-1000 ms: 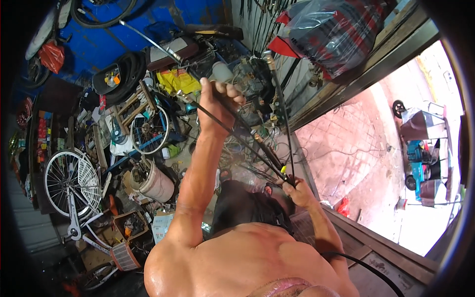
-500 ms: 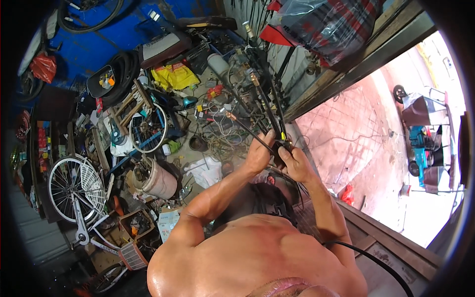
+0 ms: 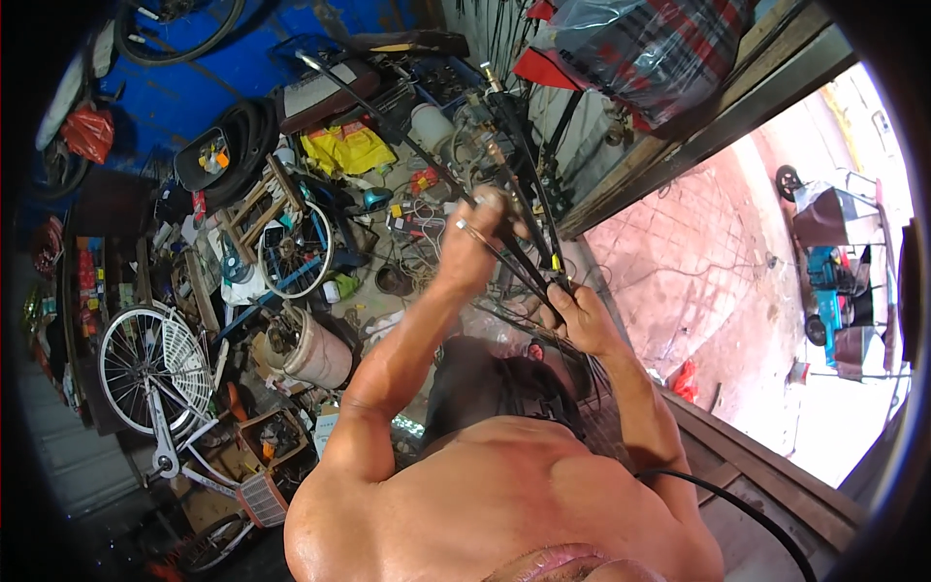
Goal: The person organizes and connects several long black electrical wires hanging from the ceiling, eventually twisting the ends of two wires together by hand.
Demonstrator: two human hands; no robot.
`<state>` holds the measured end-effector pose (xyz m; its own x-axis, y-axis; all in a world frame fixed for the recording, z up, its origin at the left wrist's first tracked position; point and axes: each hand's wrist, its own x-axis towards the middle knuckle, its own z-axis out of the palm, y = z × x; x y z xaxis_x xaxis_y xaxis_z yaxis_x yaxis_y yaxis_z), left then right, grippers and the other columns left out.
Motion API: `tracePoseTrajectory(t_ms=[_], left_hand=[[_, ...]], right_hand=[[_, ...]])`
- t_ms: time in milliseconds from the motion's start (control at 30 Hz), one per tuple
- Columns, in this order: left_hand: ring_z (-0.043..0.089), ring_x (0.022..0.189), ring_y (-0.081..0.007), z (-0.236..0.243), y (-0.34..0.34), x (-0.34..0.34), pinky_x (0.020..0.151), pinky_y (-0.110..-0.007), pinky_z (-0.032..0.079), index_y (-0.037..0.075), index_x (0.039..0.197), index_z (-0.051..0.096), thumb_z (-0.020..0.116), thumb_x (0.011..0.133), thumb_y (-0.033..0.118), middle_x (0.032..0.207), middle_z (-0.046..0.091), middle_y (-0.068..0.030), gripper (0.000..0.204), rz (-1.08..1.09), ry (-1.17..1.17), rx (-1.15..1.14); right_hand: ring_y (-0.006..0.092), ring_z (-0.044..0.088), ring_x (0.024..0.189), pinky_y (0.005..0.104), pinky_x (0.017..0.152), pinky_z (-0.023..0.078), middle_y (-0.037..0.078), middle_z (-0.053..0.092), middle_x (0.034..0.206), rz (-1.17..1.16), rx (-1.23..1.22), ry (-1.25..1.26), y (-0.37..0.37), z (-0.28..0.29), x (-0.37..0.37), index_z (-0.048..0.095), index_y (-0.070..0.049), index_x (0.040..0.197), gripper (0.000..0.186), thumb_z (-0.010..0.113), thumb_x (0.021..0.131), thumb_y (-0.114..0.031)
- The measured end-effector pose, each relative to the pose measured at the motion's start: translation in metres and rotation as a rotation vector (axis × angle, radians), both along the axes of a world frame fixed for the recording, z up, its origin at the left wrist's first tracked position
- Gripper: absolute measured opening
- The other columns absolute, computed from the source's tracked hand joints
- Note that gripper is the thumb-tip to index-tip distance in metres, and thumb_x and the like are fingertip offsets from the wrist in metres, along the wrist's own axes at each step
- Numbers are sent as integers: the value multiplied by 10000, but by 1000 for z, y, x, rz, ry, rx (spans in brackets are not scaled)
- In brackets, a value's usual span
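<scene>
In front of my chest, both hands are closed on a bundle of long, thin black rods or hoses (image 3: 525,260) with metal tips, some copper-coloured. My left hand (image 3: 471,244), slightly blurred, wraps round it farther up. One long dark length (image 3: 412,145) runs from there toward the far left and ends in a bright tip. My right hand (image 3: 582,318) grips the bundle lower down, its thumb on top. A yellow piece (image 3: 556,263) sits on the bundle just above the right hand. Fingers hide where the lengths meet.
Clutter covers the floor: a white bucket (image 3: 318,357), a bicycle wheel (image 3: 292,250), a yellow bag (image 3: 346,148). A white bicycle (image 3: 160,427) stands at left. A plastic-wrapped bundle (image 3: 645,58) hangs upper right. Outside the doorway, a three-wheeled cart (image 3: 826,276) stands.
My left hand has moved up and left along the bundle, away from the right hand, which stays nearly in place. The long length's bright tip has dropped slightly.
</scene>
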<state>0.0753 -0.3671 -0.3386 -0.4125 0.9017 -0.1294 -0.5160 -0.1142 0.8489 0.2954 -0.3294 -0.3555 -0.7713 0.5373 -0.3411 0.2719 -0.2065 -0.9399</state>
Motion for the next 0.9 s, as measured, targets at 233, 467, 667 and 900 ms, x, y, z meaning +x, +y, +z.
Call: tracePoseTrajectory(t_ms=[233,467,667,900], left_hand=[[469,768,-71,-31,-16,39,711,-248,392,69,971,617,582,1009,291,844,560,32,228,-56,-72,-33],[542,792,-119,-21,-16,28,746,-283,450,56,951,604,595,980,223,869,620,-31,171,-87,-45,-6],[630,920,-240,-28,-19,26,837,-452,554,19,999,574,581,1002,353,965,600,-96,334,-37,-174,-50],[619,1085,-278,-40,-34,31,950,-432,503,51,1369,444,688,916,373,1218,617,-114,607,-205,-197,51]], right_hand=[[76,555,528,240,486,442,29,667,707,-62,32,-71,-1,-1,-5,652,-8,932,434,490,1051,-393],[77,625,600,217,519,476,42,709,813,-86,-51,57,1,-10,-3,643,-4,1073,404,475,1060,-371],[110,660,658,240,566,523,73,711,879,-143,-39,101,0,-6,-3,629,24,1157,416,467,1066,-348],[106,624,648,253,567,498,54,707,857,-160,18,83,-4,-2,-8,646,28,1101,394,502,1058,-336]])
